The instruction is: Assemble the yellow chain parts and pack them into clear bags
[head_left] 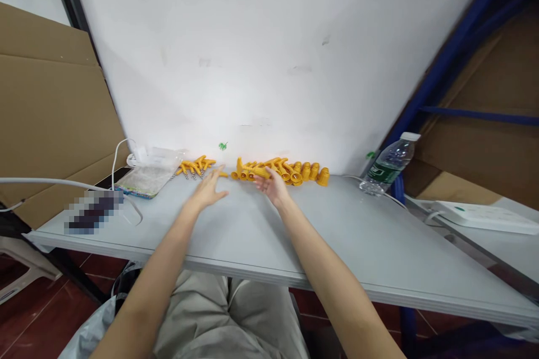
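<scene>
My right hand [273, 186] is at the middle of the row of yellow pieces near the wall. Its thumb and fingers close round a yellow T-handled corkscrew [260, 171], whose crosspiece points left. My left hand [207, 188] is over the table to the left, palm inward, fingers stretched and thumb apart, with nothing in it. Just behind it lies a heap of yellow corkscrews [194, 166] with bare metal spirals. Yellow hollow pieces [296, 175] lie behind and right of my right hand, some open end forward. Several yellow cup-like pieces [322, 176] stand at the right end.
A white wall panel [269, 67] rises behind the grey table [337, 247]. On the left are a clear plastic bag [149, 174], a white cable [54, 180] and a cardboard box [50, 106]. A water bottle [389, 165] and a white power strip [484, 217] are on the right.
</scene>
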